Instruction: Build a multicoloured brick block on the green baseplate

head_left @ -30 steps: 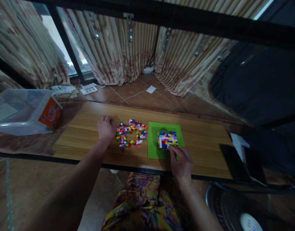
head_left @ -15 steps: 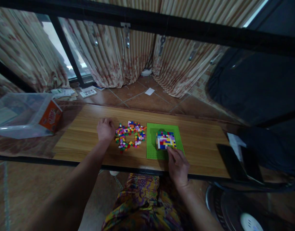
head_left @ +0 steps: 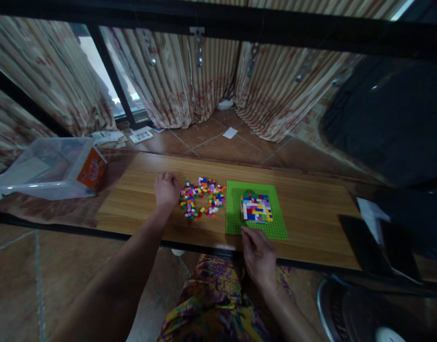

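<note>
A rectangular structure of colourful toy bricks [head_left: 257, 207] stands on a green studded baseplate [head_left: 234, 225]. Just in front of it, over the plate's front part, is my right hand [head_left: 259, 254]; its fingers are bent and pinched together, and anything between the tips is too small to make out. Loose small bricks [head_left: 203, 195] of many colours lie scattered in a rough ring left of the plate. At the left side of this pile, my left hand [head_left: 167, 189] rests on the table with its fingers curled under. The palm side is hidden.
The wooden table [head_left: 311, 209] has a dark front edge. To the left sits a clear plastic bin [head_left: 57, 178] with an orange label. Dark flat panels [head_left: 364, 242] lie at the right end, beside white paper [head_left: 368, 216]. A dark bar [head_left: 218, 19] crosses overhead.
My right hand has drawn back from the brick structure's front edge, toward me and to the left. My left hand stays beside the loose bricks. The whole view has shifted slightly.
</note>
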